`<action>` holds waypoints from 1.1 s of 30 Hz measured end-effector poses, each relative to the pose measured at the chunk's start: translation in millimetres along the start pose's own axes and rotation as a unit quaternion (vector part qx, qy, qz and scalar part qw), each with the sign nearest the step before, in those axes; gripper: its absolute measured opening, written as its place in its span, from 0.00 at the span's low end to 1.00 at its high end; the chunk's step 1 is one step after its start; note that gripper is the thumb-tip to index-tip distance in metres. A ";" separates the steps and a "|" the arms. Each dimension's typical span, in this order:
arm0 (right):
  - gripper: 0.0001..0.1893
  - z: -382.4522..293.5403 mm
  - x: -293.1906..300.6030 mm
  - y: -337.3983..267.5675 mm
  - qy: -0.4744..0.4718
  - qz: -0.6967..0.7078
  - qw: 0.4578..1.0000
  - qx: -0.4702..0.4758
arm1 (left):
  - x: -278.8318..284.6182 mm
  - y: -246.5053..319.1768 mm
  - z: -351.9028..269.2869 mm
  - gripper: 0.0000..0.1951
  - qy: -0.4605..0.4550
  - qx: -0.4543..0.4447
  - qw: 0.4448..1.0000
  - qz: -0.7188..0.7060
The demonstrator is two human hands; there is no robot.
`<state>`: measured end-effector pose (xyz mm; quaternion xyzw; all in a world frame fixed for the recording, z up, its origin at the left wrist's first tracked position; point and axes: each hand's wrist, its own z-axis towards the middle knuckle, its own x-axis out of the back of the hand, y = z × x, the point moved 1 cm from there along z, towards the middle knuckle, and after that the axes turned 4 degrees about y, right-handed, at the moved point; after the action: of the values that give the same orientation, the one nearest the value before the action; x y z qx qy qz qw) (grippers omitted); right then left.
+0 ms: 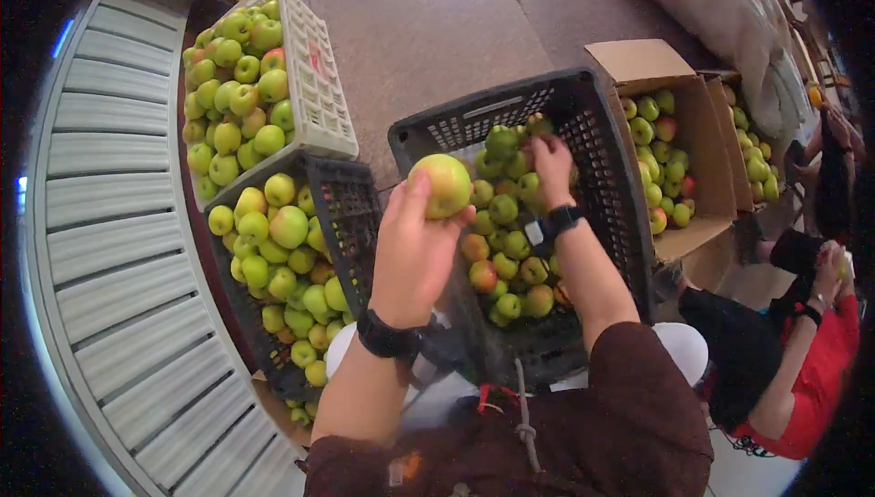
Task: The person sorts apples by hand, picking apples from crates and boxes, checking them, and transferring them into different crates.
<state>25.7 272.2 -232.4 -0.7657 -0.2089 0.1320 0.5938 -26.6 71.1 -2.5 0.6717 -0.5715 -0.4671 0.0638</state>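
In my left hand [413, 251] is a yellow-green apple [443, 186], raised above the left side of a black plastic crate [451, 118]. The crate in front of me holds many green apples, some blushed red. My right hand [552, 167] reaches down inside it, fingertips against an apple [539, 124] near the far wall. Part of those fingers is hidden, so whether they grip that apple is unclear. Left of my left hand, a second black crate [342, 189] is heaped with yellow-green apples [288, 226].
A white plastic crate [318, 77] full of apples stands at the far left, beside a slatted roller conveyor [123, 176]. Cardboard boxes [707, 148] of apples stand right. A seated person in red [820, 360] is close by on my right, with another person's arms [837, 128] beyond.
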 end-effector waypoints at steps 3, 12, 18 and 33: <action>0.15 -59.6 -0.6 -49.7 -0.186 0.269 0.919 -0.220 | -3.9 -4.5 -1.7 0.13 -0.018 -0.030 0.995 0.089; 0.20 -144.6 12.4 -151.2 -0.277 0.355 0.879 -0.157 | -16.8 -12.7 -14.3 0.14 -0.143 0.028 0.989 0.024; 0.20 -165.5 32.3 -163.8 -0.297 0.354 0.875 -0.144 | -34.3 -14.3 -39.9 0.26 -0.187 -0.103 0.940 0.267; 0.19 -116.7 47.6 -37.6 -0.096 0.353 0.877 -0.311 | 0.2 36.7 -17.4 0.05 -0.011 -0.136 0.988 -0.070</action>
<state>113.8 203.0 -163.6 -0.9174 -0.0109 0.3340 0.2163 -40.4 50.8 29.7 0.6900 -0.4546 -0.5512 0.1154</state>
